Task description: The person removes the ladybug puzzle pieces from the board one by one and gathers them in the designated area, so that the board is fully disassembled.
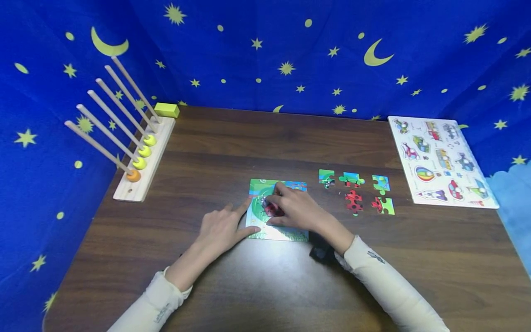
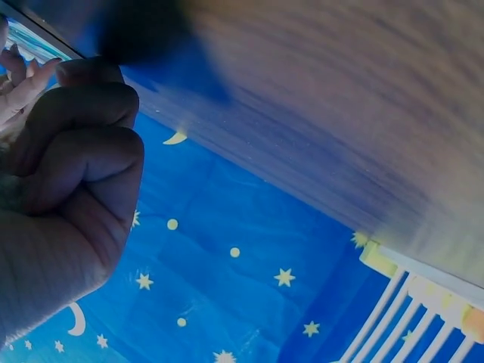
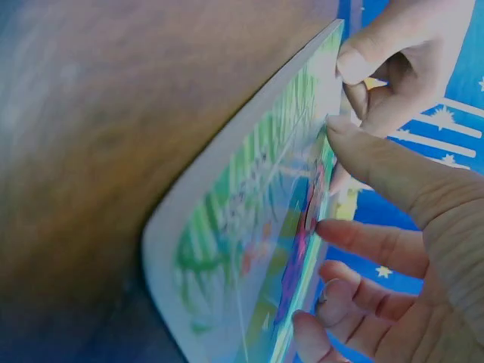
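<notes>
A flat picture puzzle with a green scene and a ladybug lies on the table. My left hand is at its left side, index finger and thumb straight out to the edge. The left wrist view shows that hand's other fingers folded in. Over the picture's middle, my right hand has its thumb and index finger at either side of a red and black ladybug puzzle piece. In the right wrist view their tips rest close on the puzzle board, with the remaining fingers spread loosely.
Several loose jigsaw pieces lie right of the puzzle. A white picture board is at the far right. At the left stands a wooden peg rack with yellow and orange beads, a yellow block at its far end. A starry blue curtain hangs behind.
</notes>
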The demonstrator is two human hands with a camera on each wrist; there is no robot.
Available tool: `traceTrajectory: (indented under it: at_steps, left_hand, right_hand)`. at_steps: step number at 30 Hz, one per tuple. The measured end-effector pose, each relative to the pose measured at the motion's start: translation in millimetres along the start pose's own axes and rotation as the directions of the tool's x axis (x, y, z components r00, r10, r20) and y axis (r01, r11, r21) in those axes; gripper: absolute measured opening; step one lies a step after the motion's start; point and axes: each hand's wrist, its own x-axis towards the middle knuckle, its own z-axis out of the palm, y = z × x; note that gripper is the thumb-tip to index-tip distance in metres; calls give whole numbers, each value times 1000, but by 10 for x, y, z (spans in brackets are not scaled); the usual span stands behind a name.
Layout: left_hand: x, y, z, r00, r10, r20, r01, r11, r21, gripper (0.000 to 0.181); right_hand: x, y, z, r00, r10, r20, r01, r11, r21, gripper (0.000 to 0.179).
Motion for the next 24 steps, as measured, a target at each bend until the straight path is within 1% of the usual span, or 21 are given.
traceTrajectory:
  at_steps: [3,7,12,15,19,24]
  left_hand:
    - [3,1,-13,1000,-4,15,4,1000,-10,87]
    - [11,10,-22,1000,1,14,0,1000,-10,88]
    - [9,18,-17,1000,3,7,-3,1000,8,89]
    - [4,18,-17,1000,-4,4,4,1000,14,89]
    - [-3,16,-23,1000,-9,-3,9,1000,13,90]
    - [-6,19,-31,1000,-12,-6,12,1000,2,90]
  right_hand:
    - [6,-22,13,998,50,24,-52,996,70,54]
    - [12,-46,11,994,100,47,-105,985,134,56]
    - [56,-90,-16,986,147,83,-159,975,156,58]
    - [89,-131,-33,983,162,84,-173,974,146,56]
    - [100,-172,-29,987,157,36,-160,982,104,55]
    - [66,-178,25,990,123,-62,-120,992,51,54]
